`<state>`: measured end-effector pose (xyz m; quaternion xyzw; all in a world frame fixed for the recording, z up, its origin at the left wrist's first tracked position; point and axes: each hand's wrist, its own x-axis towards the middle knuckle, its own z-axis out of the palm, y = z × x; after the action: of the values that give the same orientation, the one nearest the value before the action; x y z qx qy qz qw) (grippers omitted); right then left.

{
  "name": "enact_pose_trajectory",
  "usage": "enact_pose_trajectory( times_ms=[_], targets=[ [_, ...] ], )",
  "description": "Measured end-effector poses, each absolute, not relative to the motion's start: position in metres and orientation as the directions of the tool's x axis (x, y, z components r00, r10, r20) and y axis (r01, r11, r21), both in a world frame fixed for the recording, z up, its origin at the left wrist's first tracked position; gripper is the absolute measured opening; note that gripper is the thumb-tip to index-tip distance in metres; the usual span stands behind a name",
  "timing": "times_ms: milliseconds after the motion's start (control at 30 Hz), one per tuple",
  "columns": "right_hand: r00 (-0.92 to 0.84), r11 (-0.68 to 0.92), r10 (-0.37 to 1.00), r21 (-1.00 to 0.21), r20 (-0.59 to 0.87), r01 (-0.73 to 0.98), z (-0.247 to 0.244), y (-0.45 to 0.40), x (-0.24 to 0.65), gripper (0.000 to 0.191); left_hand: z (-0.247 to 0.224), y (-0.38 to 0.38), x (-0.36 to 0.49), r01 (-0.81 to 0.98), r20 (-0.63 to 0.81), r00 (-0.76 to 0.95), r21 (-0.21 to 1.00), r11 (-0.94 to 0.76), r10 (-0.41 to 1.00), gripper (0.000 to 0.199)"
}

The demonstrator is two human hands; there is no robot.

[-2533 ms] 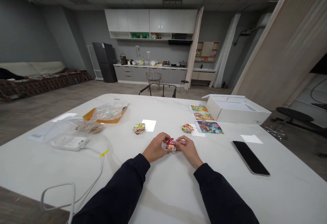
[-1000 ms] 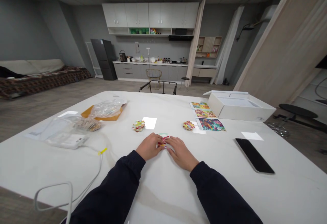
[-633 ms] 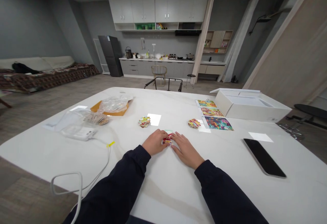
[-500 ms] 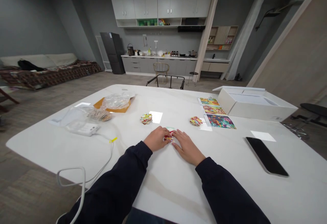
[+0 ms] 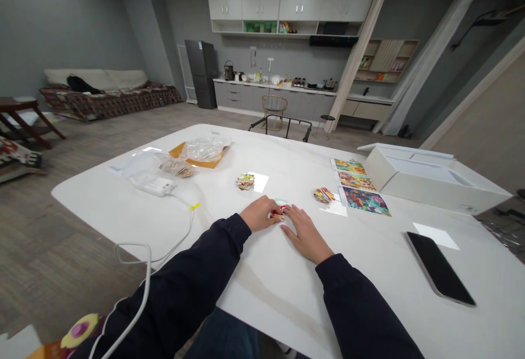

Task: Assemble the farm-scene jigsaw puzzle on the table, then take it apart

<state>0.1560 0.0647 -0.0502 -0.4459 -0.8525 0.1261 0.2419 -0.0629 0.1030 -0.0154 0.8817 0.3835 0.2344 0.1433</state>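
Observation:
Small red, white and yellow jigsaw pieces (image 5: 279,212) lie on the white table between my two hands, partly hidden by the fingers. My left hand (image 5: 260,213) is closed, its thumb and fingertips gripping the pieces from the left side. From the right, my right hand (image 5: 307,233) reaches in with outstretched fingers whose tips touch the pieces; its thumb stands apart. Beyond my left hand sits a small pile of jigsaw pieces (image 5: 245,181). Another pile of pieces (image 5: 324,195) lies beyond my right hand, beside printed picture sheets (image 5: 366,200).
A white box (image 5: 435,176) stands at the back right, with a black phone (image 5: 439,268) nearer me. On the left lie clear plastic bags (image 5: 205,148) on an orange envelope (image 5: 178,151), a white power strip (image 5: 152,184) and its cable (image 5: 148,260).
The view has turned left and tilted, so the table and its things appear shifted right. Both hands stay at the jigsaw pieces, with only slight finger movement.

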Motion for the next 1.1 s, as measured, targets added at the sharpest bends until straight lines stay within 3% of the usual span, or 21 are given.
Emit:
enact_pose_trajectory(
  times_ms=[233,300,400,533,767,1100],
  targets=[
    [-0.482,0.583,0.813,-0.449,0.327,0.678,-0.053,0.066,0.157,0.052,-0.020,0.108,-0.071,0.556,0.380,0.579,0.463,-0.690,0.721,0.019],
    [-0.460,0.575,0.818,-0.468,0.345,0.670,-0.053,0.065,0.157,0.054,-0.019,0.116,-0.082,0.609,0.473,0.436,0.471,-0.638,0.765,0.018],
    [-0.407,0.556,0.830,-0.516,0.381,0.652,-0.054,0.065,0.157,0.056,-0.020,0.133,-0.105,0.771,0.619,0.075,0.461,-0.439,0.781,0.025],
    [-0.368,0.545,0.837,-0.555,0.405,0.628,-0.056,0.065,0.157,0.055,-0.032,0.153,-0.126,0.854,0.627,-0.170,0.478,-0.204,0.760,0.044],
    [-0.327,0.518,0.854,-0.600,0.406,0.610,-0.055,0.064,0.156,0.052,-0.046,0.165,-0.127,0.852,0.641,-0.183,0.482,-0.205,0.745,0.027],
    [-0.272,0.487,0.871,-0.637,0.410,0.598,-0.053,0.065,0.156,0.048,-0.044,0.165,-0.127,0.826,0.667,-0.186,0.504,-0.252,0.722,0.036]
  ],
)
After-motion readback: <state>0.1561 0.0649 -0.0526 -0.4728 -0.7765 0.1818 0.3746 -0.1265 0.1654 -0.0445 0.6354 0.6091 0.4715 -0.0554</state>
